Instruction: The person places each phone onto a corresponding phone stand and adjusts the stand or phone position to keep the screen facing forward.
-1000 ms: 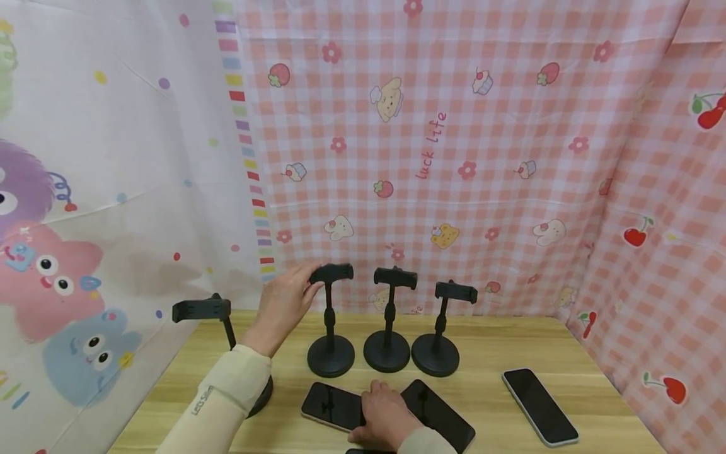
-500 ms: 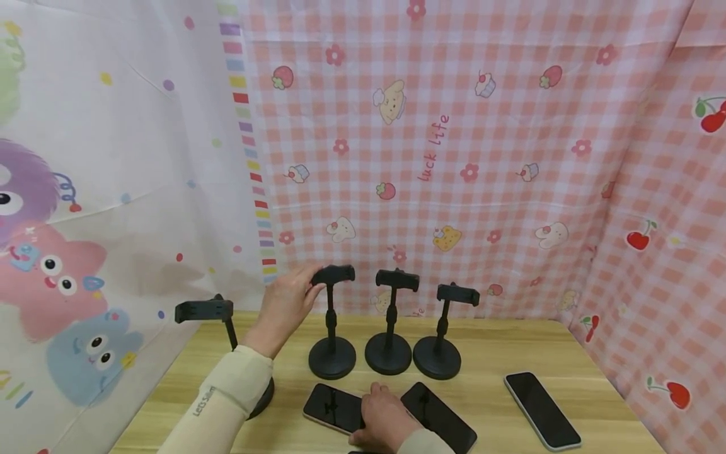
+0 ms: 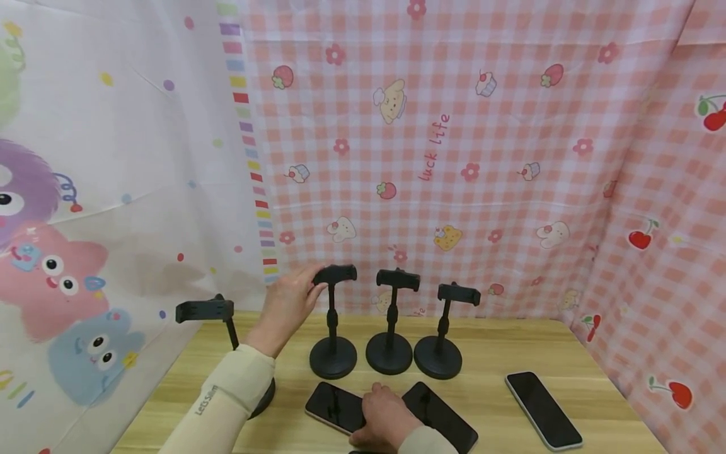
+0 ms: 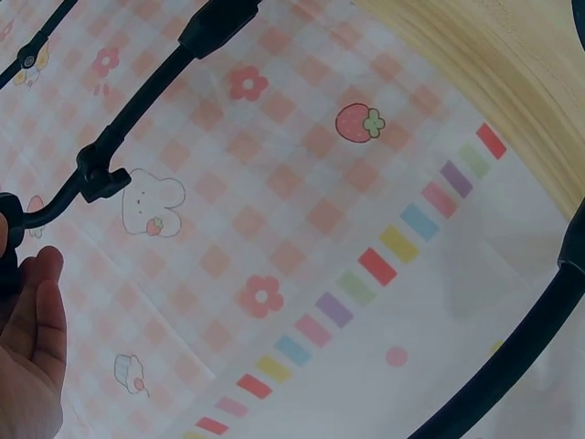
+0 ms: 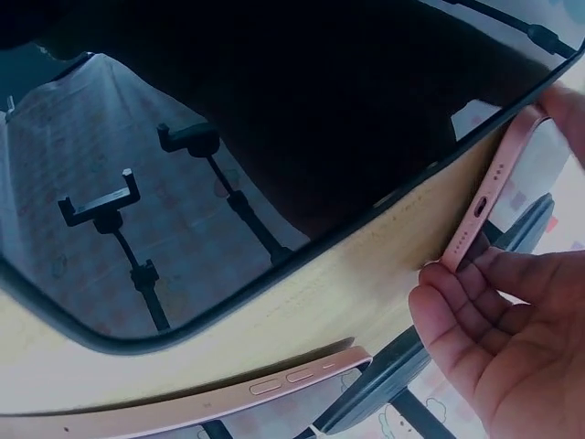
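In the head view my left hand (image 3: 288, 304) holds the left end of the clamp on a black phone stand (image 3: 333, 357). Its fingers lie along the clamp at the edge of the left wrist view. Lower down, my right hand (image 3: 386, 417) grips one end of a dark-screened phone (image 3: 334, 407) lying on the table. The right wrist view shows that phone's pink bottom edge (image 5: 484, 201), with its charging port, between thumb and fingers. Just right of this hand lies a second phone (image 3: 441, 417). Another black-screened phone (image 5: 302, 128) fills the top of the right wrist view.
Two more black stands, a middle one (image 3: 389, 353) and a right one (image 3: 438, 358), stand in line at the back. A further stand (image 3: 205, 309) is partly behind the left forearm. A white-edged phone (image 3: 543, 410) lies at the right of the wooden table (image 3: 499, 347). Patterned cloth surrounds it.
The head view has shifted slightly. Both hands keep their places on the stand and the phone, and nothing else has visibly moved.
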A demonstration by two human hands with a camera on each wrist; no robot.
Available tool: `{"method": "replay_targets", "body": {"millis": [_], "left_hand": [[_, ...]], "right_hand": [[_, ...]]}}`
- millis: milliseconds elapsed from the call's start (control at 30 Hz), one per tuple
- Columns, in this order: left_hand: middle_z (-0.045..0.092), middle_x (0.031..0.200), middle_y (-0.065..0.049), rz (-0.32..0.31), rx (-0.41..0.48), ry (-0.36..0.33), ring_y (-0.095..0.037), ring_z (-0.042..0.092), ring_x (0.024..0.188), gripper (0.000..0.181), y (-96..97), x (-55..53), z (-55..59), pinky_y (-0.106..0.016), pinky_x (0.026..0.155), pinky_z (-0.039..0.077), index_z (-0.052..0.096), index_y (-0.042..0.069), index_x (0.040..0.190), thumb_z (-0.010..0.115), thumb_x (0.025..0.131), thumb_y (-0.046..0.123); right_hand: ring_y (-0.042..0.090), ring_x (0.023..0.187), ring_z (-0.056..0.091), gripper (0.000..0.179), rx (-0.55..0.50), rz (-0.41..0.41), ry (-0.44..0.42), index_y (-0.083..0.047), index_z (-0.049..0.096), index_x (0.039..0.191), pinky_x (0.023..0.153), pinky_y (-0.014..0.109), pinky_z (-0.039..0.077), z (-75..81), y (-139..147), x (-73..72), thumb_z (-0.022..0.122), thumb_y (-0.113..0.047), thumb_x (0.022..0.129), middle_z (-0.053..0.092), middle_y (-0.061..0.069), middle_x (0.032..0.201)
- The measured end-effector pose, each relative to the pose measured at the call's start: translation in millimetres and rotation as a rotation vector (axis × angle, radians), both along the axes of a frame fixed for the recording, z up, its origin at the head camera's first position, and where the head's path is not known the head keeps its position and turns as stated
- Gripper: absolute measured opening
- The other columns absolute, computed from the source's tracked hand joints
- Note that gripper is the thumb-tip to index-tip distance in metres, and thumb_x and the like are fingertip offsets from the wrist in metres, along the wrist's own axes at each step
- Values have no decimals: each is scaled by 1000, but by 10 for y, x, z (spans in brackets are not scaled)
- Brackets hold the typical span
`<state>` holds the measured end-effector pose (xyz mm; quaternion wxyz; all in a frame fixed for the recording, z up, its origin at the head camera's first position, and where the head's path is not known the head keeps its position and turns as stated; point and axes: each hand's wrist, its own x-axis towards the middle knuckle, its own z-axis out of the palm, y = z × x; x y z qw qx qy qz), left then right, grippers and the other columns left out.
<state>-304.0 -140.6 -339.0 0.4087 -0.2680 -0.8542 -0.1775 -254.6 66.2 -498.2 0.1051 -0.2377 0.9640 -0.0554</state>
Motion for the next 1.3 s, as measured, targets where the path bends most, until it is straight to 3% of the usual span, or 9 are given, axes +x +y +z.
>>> {"method": "replay_targets", "body": {"millis": [300, 567, 767, 1300], "left_hand": [[71, 108, -15, -2, -5, 7, -26, 68, 78, 39, -12, 24, 8, -40, 69, 57, 67, 2, 121, 79, 85, 11], [70, 96, -11, 0, 13, -25, -21, 64, 69, 38, -6, 14, 18, -37, 61, 55, 67, 4, 121, 79, 85, 11], [70, 94, -11, 1, 16, -26, -21, 65, 67, 38, -4, 12, 15, -37, 60, 55, 67, 3, 120, 80, 85, 11], [70, 102, -13, 2, 18, -29, -22, 67, 71, 36, 6, 9, 6, -38, 62, 56, 67, 4, 120, 78, 86, 10]], "right_hand": [[16, 73, 52, 52, -40, -41, -66, -4, 69, 92, 72, 35, 53, 37, -32, 4, 80, -52, 74, 53, 4, 82], [16, 68, 51, 48, -43, -55, -101, -10, 67, 77, 67, 35, 51, 98, -47, 47, 79, -56, 71, 52, 3, 79], [17, 66, 52, 51, -53, -99, -122, -9, 67, 75, 67, 36, 51, 135, -52, 84, 79, -58, 70, 52, 4, 82], [22, 70, 53, 66, -70, -190, -73, -1, 70, 97, 68, 41, 52, 226, 46, 176, 79, -58, 65, 55, 9, 91]]}}
